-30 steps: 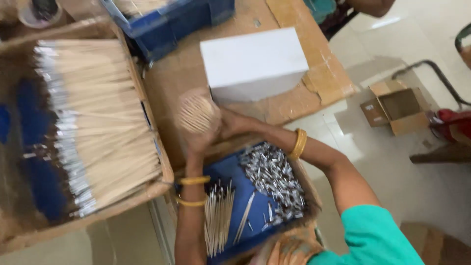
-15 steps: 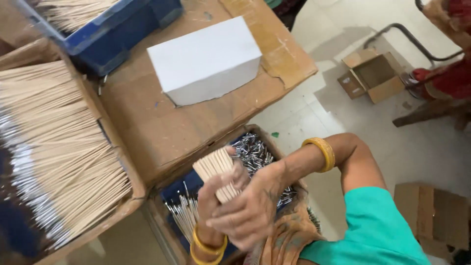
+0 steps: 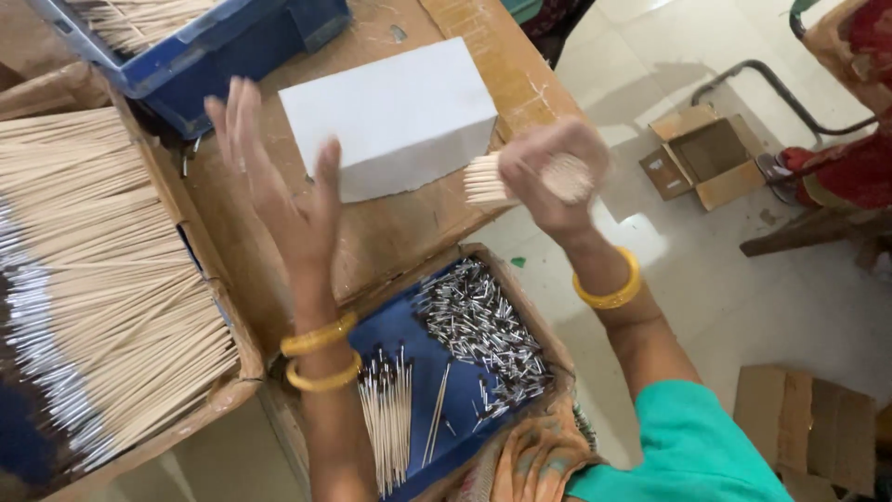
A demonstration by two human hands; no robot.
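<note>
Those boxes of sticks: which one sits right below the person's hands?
The small cardboard box lined in blue, holding silver-tipped sticks. The big box of long sticks lies left, and the blue crate is farther up the table.

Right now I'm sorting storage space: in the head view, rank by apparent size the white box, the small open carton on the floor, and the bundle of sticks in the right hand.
1. White box
2. Carton, though farther off
3. Bundle
</note>
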